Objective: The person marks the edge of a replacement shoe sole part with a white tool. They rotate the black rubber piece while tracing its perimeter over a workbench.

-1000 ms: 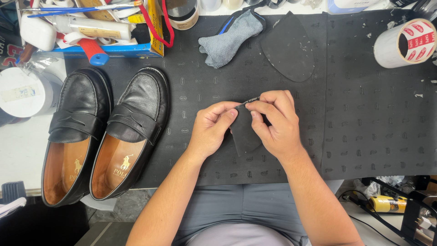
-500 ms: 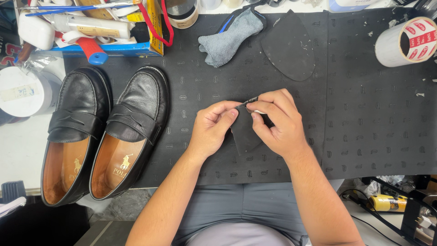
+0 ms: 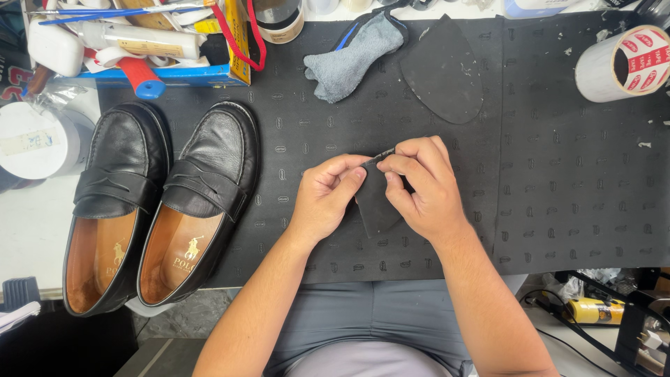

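Left hand (image 3: 329,199) and right hand (image 3: 419,188): close together over the black patterned mat (image 3: 572,195), fingertips of both pinched on the top edge of a small dark rubber piece (image 3: 377,206), which hangs between the two palms, its lower end just above the mat. Grey trousers (image 3: 370,328): directly below the forearms, nearest the wearer. Pair of black leather loafers (image 3: 157,202): left of the left hand, side by side and touching, toes pointing away, tan linings showing. White round container (image 3: 35,143): further left, beyond the loafers. Dark sole-shaped cut-out (image 3: 441,70): flat on the mat, just beyond the right hand. Grey cloth (image 3: 352,56): crumpled, beyond the left hand, beside the cut-out. Roll of white tape with red print (image 3: 623,63): far right of the right hand, at the mat's far corner. Blue tray of tubes and tools (image 3: 150,38): far left, beyond the loafers.
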